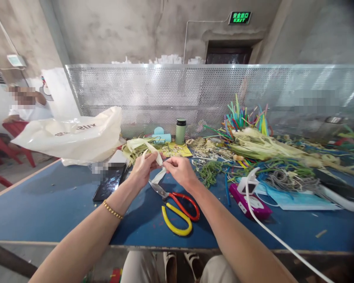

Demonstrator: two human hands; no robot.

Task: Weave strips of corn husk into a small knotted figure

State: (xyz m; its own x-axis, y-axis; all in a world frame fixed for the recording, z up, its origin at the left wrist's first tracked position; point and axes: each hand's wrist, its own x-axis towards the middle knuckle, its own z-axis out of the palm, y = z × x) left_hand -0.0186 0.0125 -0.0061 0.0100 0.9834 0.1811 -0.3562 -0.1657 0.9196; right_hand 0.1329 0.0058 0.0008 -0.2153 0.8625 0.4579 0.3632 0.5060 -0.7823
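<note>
A pale strip that looks like corn husk (158, 177) is pinched between both hands above the blue table (76, 212). My left hand (143, 169), with a gold beaded bracelet on its wrist, is closed on the strip's upper part, and one end loops up over the fingers. Closed fingertips of my right hand (179, 169) grip the strip lower down. Just beneath the hands lie scissors (164, 194) with one red and one yellow handle; their blade tips are partly covered by the strip. More pale husks (135, 145) are heaped behind my left hand.
Left of my hands are a dark-screened device (107, 189) and a large white plastic bag (73, 137). A green bottle (181, 131) stands behind. To the right lie green cord (210, 173), a husk bundle (253, 145), a purple power strip (247, 200) and a white cable (268, 230).
</note>
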